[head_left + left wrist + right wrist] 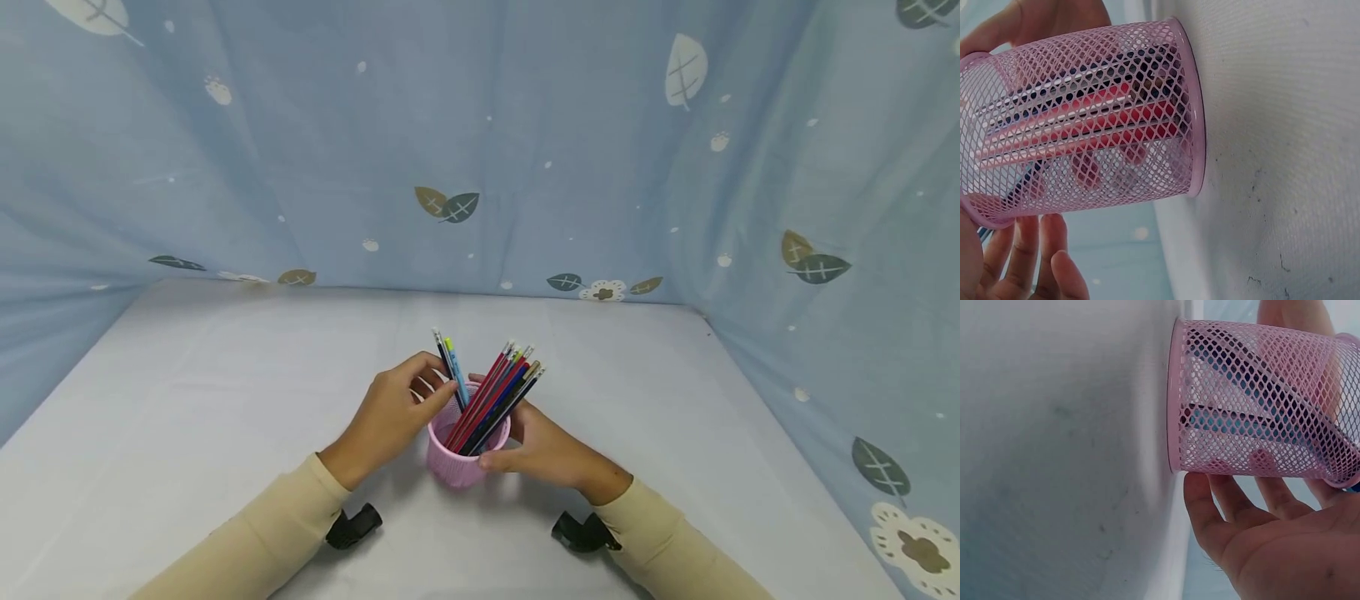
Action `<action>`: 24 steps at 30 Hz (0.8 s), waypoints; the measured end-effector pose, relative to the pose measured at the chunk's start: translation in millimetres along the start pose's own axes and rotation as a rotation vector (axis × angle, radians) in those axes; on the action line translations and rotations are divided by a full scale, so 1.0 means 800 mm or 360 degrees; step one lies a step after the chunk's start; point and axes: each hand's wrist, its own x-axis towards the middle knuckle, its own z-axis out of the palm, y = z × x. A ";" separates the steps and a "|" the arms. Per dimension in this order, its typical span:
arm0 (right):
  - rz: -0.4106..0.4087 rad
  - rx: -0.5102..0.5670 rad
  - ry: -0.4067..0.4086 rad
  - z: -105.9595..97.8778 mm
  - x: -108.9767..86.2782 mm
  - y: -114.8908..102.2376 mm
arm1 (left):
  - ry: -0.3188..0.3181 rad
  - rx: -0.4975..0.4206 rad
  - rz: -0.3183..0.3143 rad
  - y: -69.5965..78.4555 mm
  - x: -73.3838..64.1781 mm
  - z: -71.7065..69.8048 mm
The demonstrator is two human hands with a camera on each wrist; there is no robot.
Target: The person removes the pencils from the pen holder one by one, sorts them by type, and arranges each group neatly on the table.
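A pink mesh pencil cup (457, 471) stands upright on the white table, holding a bundle of red, blue and black pencils (495, 400) that leans right. Around the cup's right side curls my right hand (551, 446), thumb at the near rim and fingers behind the mesh (1266, 406). At the left rim, my left hand (393, 408) pinches a dark pencil between thumb and forefinger, beside a light blue pencil (456, 371). Both stand apart from the bundle, lower ends inside the cup. The left hand's other fingers (1054, 250) are bent loosely beside the mesh.
The white table (225, 367) surrounds the cup. Blue leaf-patterned cloth (525, 150) hangs behind and at the sides. A black wrist device (354, 527) sits by the left sleeve, and another black device (585, 533) by the right sleeve.
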 end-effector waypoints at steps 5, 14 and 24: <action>-0.0004 -0.0049 0.0016 -0.001 -0.004 0.001 | -0.0018 0.0001 0.0011 0.004 0.001 0.002; -0.0011 -0.0053 -0.0014 -0.001 -0.004 0.001 | 0.0021 0.0013 0.0032 0.003 -0.001 0.002; -0.0019 -0.0063 -0.0051 -0.002 0.001 0.001 | 0.0077 0.0014 0.0051 -0.002 -0.001 0.002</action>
